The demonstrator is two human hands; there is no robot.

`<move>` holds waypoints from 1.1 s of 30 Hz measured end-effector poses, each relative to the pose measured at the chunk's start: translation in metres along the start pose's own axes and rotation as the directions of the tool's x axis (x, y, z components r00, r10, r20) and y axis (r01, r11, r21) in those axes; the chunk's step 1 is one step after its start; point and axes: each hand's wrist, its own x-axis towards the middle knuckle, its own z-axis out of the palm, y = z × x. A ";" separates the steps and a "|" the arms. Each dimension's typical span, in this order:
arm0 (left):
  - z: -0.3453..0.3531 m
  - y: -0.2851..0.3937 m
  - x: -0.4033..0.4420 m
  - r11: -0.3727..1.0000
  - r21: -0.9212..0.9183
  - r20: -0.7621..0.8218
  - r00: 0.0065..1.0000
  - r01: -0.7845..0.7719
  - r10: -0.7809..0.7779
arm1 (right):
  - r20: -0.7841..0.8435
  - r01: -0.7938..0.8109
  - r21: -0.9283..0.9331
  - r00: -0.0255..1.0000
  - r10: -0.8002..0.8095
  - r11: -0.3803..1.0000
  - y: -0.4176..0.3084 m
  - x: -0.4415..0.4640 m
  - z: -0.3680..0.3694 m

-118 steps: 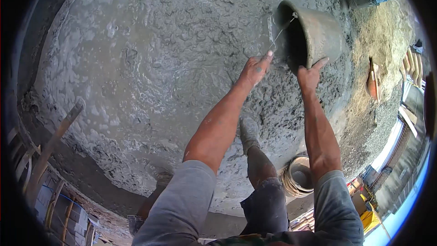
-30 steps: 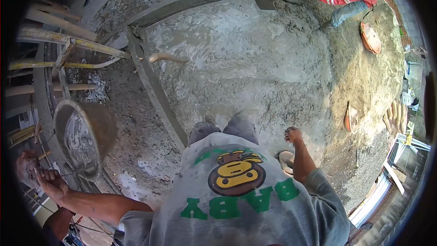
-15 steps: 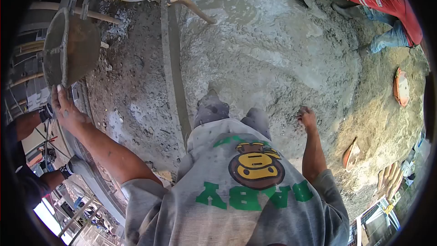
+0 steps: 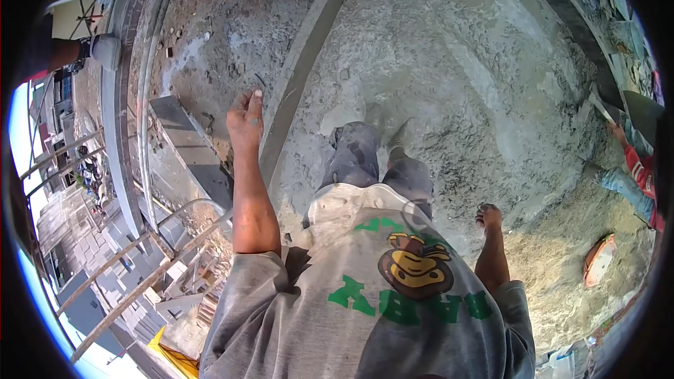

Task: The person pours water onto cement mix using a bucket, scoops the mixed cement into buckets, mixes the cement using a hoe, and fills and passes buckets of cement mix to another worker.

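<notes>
My left hand (image 4: 246,118) is raised over the concrete edge strip (image 4: 309,49), apart from it. Its fingers are partly bent, one reaches upward, and I see nothing in them. On the other side, my right hand (image 4: 487,217) hangs beside my body above the rough wet concrete (image 4: 449,105). Its fingers are curled in, with no object visible in them. My legs (image 4: 354,151) stand in the grey mix, the feet sunk in or covered by it.
At the right, a person in a red sleeve (image 4: 637,168) holds a shovel (image 4: 604,105). An orange-rimmed pan (image 4: 599,261) lies on sandy ground. A person's shoe (image 4: 105,52) rests on the beam (image 4: 116,109) at left. Bamboo poles (image 4: 133,288) and a grey board (image 4: 186,140) lie beyond the edge.
My left hand has come off the round pan's rim and moved inward to the right; that pan is out of view. My view has turned left, and my right hand remains low at my side.
</notes>
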 end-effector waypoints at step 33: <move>-0.127 -0.439 -0.305 0.279 -0.712 0.045 0.438 0.645 -0.898 | 0.592 0.517 -0.804 0.655 -0.469 -0.293 -0.108 -0.117 0.253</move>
